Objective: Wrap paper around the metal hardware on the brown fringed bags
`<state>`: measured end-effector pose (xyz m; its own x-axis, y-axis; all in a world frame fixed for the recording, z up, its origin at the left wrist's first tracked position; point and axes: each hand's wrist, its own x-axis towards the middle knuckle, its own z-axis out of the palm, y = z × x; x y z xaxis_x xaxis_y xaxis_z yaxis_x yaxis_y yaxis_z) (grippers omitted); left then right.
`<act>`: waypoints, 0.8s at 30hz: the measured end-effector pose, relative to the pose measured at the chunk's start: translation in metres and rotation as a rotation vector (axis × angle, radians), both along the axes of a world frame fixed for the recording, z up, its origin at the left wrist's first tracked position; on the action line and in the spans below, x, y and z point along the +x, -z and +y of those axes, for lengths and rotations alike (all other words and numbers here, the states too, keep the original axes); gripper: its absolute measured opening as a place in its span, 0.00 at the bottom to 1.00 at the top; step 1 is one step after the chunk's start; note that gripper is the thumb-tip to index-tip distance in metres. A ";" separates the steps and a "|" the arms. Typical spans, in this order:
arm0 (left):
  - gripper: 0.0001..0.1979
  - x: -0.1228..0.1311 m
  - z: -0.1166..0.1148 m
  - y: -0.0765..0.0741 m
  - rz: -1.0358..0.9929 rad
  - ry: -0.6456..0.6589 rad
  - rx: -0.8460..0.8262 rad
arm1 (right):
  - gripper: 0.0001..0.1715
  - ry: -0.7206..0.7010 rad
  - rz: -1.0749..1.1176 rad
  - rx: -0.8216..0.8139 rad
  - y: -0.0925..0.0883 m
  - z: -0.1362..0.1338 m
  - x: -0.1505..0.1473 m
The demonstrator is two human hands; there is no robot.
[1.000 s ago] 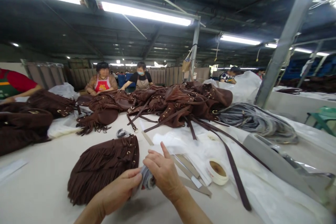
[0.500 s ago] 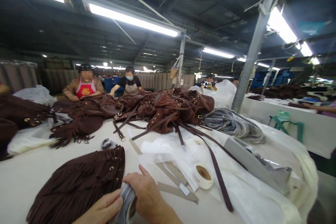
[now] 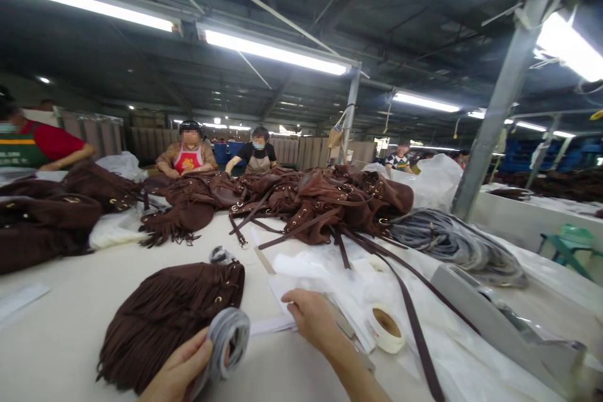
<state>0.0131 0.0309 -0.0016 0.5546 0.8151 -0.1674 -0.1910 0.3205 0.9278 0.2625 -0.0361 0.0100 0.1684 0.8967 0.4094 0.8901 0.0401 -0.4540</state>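
Observation:
My left hand (image 3: pixel 176 369) is closed on a coiled grey strap (image 3: pixel 228 339), holding it just above the table's near edge. Right beside it lies a brown fringed suede bag (image 3: pixel 164 314). My right hand (image 3: pixel 311 317) rests with fingers curled on white sheets (image 3: pixel 287 301) and flat grey strips (image 3: pixel 346 326) in the middle of the table; what the fingers pinch is hidden. A roll of white tape (image 3: pixel 386 328) lies just right of that hand.
A heap of brown bags and straps (image 3: pixel 311 198) fills the far middle. Grey straps in plastic (image 3: pixel 452 242) lie at right by a grey metal bar (image 3: pixel 490 314). More dark bags (image 3: pixel 42 220) sit left. Three people sit across the white table (image 3: pixel 66 320); a steel post (image 3: pixel 499 100) stands right.
My right hand has let go of the grey strap and moved right onto the white sheets. My left hand now holds the coiled strap alone.

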 end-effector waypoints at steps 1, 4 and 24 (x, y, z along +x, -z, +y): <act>0.31 0.000 0.002 -0.002 -0.019 -0.024 0.015 | 0.17 0.010 -0.044 -0.017 0.003 0.003 0.003; 0.31 -0.002 0.003 -0.013 -0.064 -0.061 0.061 | 0.12 -0.060 -0.144 -0.109 0.014 0.010 -0.004; 0.21 -0.023 0.004 -0.023 -0.224 0.011 0.045 | 0.10 -0.320 0.025 -0.432 0.007 0.044 0.028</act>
<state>-0.0095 0.0351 0.0213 0.5828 0.8126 -0.0024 -0.3905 0.2826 0.8761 0.2905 0.0083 0.0032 -0.1357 0.9907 -0.0083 0.8528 0.1125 -0.5100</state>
